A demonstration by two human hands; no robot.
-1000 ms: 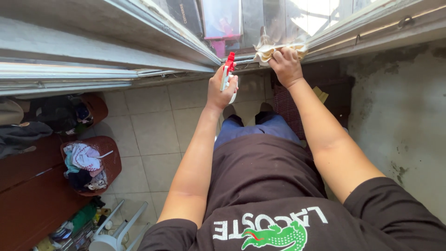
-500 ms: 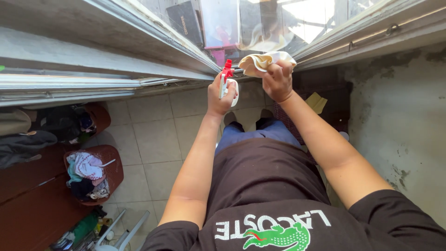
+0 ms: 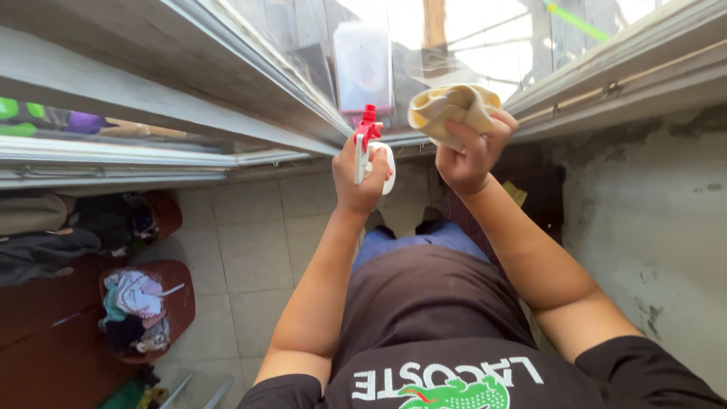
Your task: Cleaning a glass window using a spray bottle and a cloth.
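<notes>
The left hand [image 3: 357,178] grips a red-topped spray bottle [image 3: 369,150], the right hand [image 3: 468,155] a yellowish cloth [image 3: 447,106], seemingly just off the window glass [image 3: 394,45].

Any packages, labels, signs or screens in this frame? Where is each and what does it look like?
Spray bottle: in the left hand, white body, red trigger; no label visible.
Box: behind the window glass, upright, pale rectangle with a pinkish base.
Shirt print: bottom centre, white lettering with a green figure on dark cloth.
</notes>
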